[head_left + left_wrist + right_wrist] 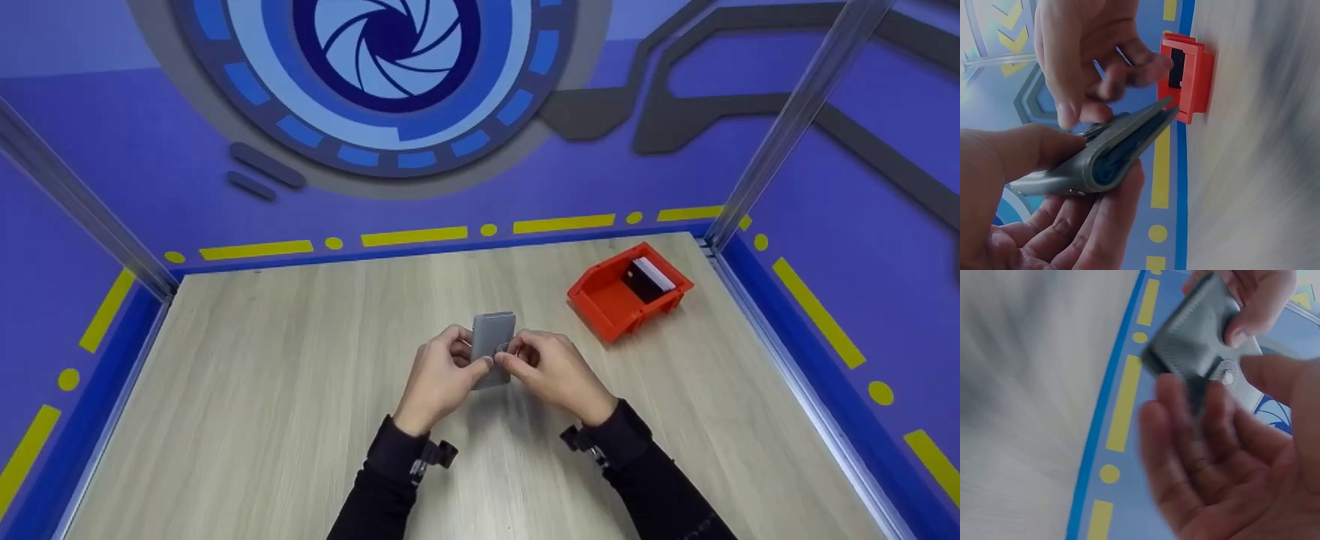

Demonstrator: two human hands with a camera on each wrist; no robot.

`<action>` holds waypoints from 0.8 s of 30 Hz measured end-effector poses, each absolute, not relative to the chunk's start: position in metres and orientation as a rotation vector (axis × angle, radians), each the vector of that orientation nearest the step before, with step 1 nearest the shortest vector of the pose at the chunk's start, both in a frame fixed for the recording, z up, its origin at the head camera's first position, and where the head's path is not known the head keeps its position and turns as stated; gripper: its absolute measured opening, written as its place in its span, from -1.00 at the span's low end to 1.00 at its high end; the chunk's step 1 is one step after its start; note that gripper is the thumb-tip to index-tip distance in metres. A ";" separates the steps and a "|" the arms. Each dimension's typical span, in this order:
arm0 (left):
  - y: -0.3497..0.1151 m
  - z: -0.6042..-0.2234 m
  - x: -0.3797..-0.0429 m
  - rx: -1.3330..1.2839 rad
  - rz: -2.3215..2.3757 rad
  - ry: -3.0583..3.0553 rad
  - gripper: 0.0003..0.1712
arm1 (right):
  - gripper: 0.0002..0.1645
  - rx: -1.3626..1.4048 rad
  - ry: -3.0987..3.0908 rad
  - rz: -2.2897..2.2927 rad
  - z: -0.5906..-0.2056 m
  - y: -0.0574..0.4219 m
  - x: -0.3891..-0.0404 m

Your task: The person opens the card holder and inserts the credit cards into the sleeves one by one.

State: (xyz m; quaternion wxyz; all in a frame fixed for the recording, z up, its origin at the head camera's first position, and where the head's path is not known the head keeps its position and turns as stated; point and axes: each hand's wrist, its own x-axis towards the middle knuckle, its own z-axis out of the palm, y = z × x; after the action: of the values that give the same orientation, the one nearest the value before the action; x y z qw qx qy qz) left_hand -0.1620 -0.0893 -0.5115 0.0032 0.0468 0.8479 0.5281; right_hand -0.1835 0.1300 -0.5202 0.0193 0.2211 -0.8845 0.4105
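Observation:
A grey folded wallet [491, 335] with stitched edges is held upright above the table. My left hand [444, 373] grips it, thumb on one face [1044, 147] and fingers behind. In the left wrist view its folded end shows bluish layers inside. My right hand [559, 371] is at the wallet's right side, thumb and fingertip closing on a round clasp [1225, 375] on its face. In the right wrist view the other fingers of that hand are half curled and blurred, in front of the wallet's lower edge.
A red open bin [611, 304] stands on the table at the back right, with a black and white block-like item [651, 279] inside. The wooden table [285, 375] is bounded by blue printed walls with clear corner posts.

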 end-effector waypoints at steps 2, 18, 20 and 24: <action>-0.089 -0.508 -0.159 0.138 1.633 2.665 -0.76 | -0.79 0.690 -2.785 1.229 -0.518 0.125 -0.185; -0.075 -0.501 -0.149 0.085 1.513 2.791 -0.78 | -0.85 0.732 -2.820 0.924 -0.520 0.117 -0.179; -0.074 -0.501 -0.148 0.089 1.503 2.803 -0.78 | -0.84 0.748 -2.810 0.918 -0.520 0.118 -0.178; -0.073 -0.500 -0.147 0.096 1.471 2.851 -0.78 | -0.83 0.796 -2.767 0.973 -0.521 0.117 -0.180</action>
State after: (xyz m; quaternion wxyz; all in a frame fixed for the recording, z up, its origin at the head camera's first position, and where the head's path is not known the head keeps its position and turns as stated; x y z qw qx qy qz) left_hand -0.1471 -0.0730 -0.4997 -0.0341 0.0298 0.8878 0.4579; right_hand -0.1799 0.1174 -0.5212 0.0512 0.2617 -0.9092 0.3197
